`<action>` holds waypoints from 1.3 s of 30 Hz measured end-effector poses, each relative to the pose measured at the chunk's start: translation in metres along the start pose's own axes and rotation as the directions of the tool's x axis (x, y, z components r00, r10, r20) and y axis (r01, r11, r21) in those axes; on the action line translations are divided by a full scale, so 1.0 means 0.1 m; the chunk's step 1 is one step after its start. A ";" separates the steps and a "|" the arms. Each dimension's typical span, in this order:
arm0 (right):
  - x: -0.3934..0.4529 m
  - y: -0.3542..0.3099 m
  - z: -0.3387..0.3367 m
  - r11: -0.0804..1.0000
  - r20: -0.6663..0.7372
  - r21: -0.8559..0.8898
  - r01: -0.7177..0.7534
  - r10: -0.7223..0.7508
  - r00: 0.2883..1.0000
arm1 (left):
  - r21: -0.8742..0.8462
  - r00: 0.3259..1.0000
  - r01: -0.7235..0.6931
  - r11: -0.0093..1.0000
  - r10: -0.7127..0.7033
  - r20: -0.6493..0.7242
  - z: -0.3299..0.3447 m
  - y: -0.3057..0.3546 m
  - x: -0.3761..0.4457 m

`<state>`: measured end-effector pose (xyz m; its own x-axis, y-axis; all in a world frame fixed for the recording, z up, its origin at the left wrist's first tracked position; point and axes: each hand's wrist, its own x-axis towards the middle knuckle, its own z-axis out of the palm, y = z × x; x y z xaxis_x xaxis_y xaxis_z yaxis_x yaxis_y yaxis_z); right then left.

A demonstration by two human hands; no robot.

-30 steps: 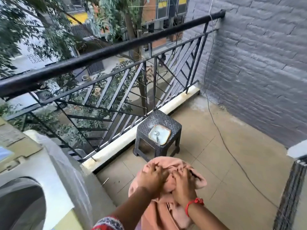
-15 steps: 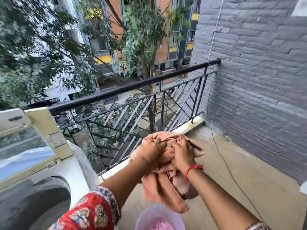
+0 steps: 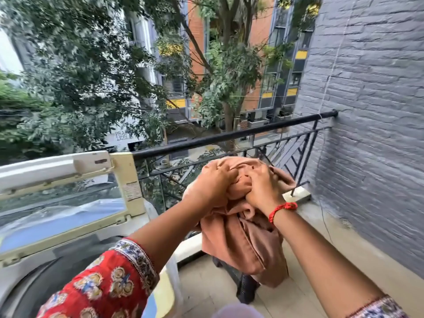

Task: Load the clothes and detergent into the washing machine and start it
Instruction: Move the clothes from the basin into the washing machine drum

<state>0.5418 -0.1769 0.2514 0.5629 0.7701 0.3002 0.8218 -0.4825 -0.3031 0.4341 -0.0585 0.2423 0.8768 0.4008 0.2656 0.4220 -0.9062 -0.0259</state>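
Observation:
A bundled peach-pink cloth hangs in the air right of centre, held up at about railing height. My left hand and my right hand are side by side on its top, both shut on the fabric. The top-loading washing machine stands at the lower left with its lid raised upright; the dark drum opening shows below my left sleeve. The cloth is to the right of the machine, not over the drum. No detergent is in view.
A black metal railing runs across behind the cloth, with trees and buildings beyond. A grey brick wall closes the right side. A dark wicker stool stands on the tiled floor under the cloth. A pale pink rim shows at the bottom edge.
Both hands have lifted the cloth from near the floor to railing height, and my view has tilted up and swung left, bringing the washing machine's raised lid and drum further into sight.

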 end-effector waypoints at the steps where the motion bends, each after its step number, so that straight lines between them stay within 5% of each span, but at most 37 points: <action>1: 0.01 -0.11 -0.07 1.000 -0.020 -0.010 0.014 -0.014 1.000 | 0.000 1.000 -0.004 1.000 0.004 -0.022 -0.12 -0.07 -0.04; 14: 0.33 -2.17 -0.44 0.975 -0.139 0.008 0.223 -0.219 0.966 | 0.109 0.972 0.137 0.984 -0.112 -0.207 -1.41 -1.63 -0.82; 28: 0.11 -3.96 0.48 0.910 -0.033 0.164 0.380 -0.380 0.924 | 0.213 0.947 0.313 0.925 -0.286 -0.148 -1.47 -3.15 -2.18; 32: 0.06 -4.24 0.86 0.889 0.005 0.204 0.410 -0.420 0.907 | 0.178 0.924 0.382 0.907 -0.379 -0.051 -1.39 -3.35 -2.51; 39: -0.03 -4.35 1.33 0.859 -0.034 0.175 0.480 -0.482 0.875 | 0.195 0.898 0.440 0.876 -0.429 -0.101 -1.07 -3.43 -2.83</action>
<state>0.1707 0.0861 0.2616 0.0995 0.8926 0.4397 0.9611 0.0282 -0.2748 0.0162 0.1248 0.2794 0.5831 0.7348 0.3465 0.8009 -0.5914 -0.0936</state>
